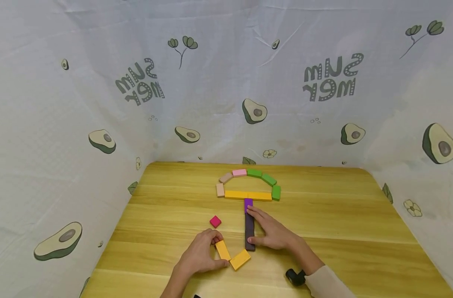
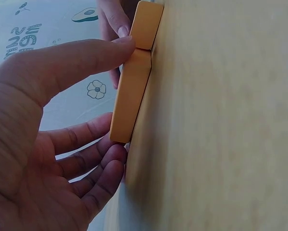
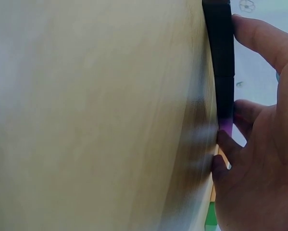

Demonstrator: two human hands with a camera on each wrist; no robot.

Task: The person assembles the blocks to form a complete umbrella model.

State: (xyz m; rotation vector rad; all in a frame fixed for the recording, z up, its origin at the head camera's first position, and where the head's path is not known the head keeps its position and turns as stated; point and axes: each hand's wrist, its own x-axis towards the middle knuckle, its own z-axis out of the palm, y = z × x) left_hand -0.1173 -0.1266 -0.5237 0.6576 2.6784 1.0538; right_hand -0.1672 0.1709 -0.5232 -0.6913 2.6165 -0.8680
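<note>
My left hand [image 1: 201, 253] holds a yellow block [image 1: 223, 250] by its ends, thumb at the near end and fingers curled at the far end. A second yellow block [image 1: 240, 260] meets it at a corner, forming a V. My right hand [image 1: 274, 231] rests along a straight row of a purple block [image 1: 248, 203] and black blocks [image 1: 249, 231]. Its fingertips touch the purple end while the thumb touches the lower black part. In the right wrist view those fingers [image 3: 247, 36] are spread along the row's side. A red block [image 1: 215, 222] lies beyond my left hand.
Above the row, two yellow blocks [image 1: 237, 194] form a straight base. Over them arches a curve of beige blocks [image 1: 220, 190], a pink block [image 1: 239, 172] and green blocks [image 1: 269, 179]. A black object [image 1: 295, 277] lies by the right sleeve. Printed cloth surrounds the wooden table [image 1: 342, 215].
</note>
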